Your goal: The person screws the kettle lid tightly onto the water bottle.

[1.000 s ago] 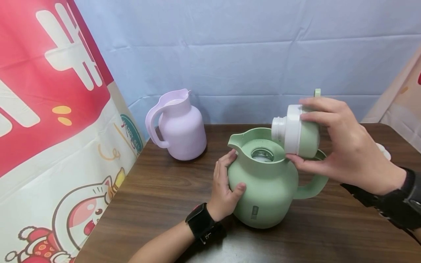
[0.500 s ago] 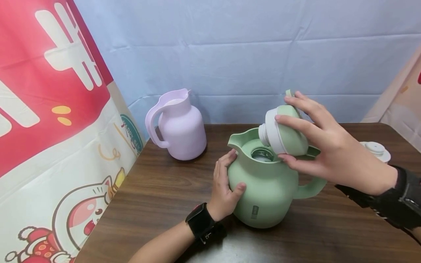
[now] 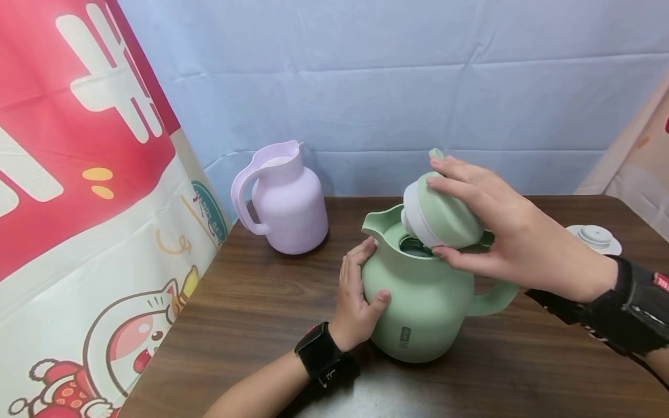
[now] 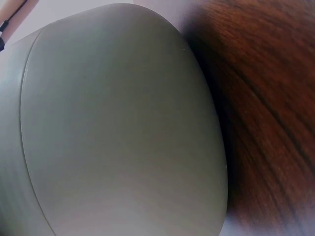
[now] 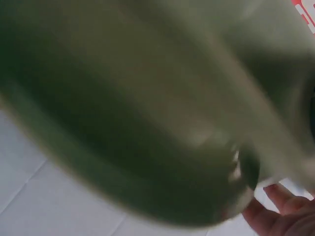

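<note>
In the head view a green jug (image 3: 418, 307) with a spout and a loop handle stands upright, its round mouth open. My left hand (image 3: 358, 305) holds its left side, thumb in front and fingers round the far side. The jug's body (image 4: 123, 118) fills much of the left wrist view. With thumb and fingers my right hand (image 3: 514, 232) grips a small green bottle (image 3: 452, 217) with a white collar and a green loop. The bottle is tipped leftward over the jug, its white neck close over the opening and partly hidden. In the right wrist view, fingers (image 5: 275, 216) show beside blurred green surfaces.
A lilac jug (image 3: 290, 209) stands upright at the back left of the brown wooden table (image 3: 251, 325). On the right, behind my right wrist, lies a round white lid (image 3: 597, 237). A pale blue cloth (image 3: 387, 104) hangs behind, and a printed cloth (image 3: 89, 191) hangs on the left.
My right hand has moved left with the bottle, bringing it from the jug's right rim to over its mouth and tipping it further. The left hand and green jug have stayed put.
</note>
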Motion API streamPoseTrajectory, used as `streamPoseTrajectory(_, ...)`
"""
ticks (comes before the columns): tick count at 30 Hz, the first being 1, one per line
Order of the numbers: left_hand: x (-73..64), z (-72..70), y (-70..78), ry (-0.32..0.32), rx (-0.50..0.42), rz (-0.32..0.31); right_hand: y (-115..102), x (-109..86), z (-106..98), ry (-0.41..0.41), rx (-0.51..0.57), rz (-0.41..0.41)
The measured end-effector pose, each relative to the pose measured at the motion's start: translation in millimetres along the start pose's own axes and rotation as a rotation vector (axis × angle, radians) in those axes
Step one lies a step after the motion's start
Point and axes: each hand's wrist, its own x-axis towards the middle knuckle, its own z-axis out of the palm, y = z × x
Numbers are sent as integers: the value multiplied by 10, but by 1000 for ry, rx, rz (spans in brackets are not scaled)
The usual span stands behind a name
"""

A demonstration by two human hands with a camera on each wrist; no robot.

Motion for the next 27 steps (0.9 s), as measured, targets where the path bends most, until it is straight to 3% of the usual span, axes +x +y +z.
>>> streamPoseTrajectory(9,0,-5,8,-9,1,-5,-3,-27,64,-108,2,100)
streamPoseTrajectory(19,13,0,10,-11,12,10,38,-49,77,-146,19,35)
streamPoseTrajectory(27,10,3,3,-5,12,14,69,-72,125,-181,46,44)
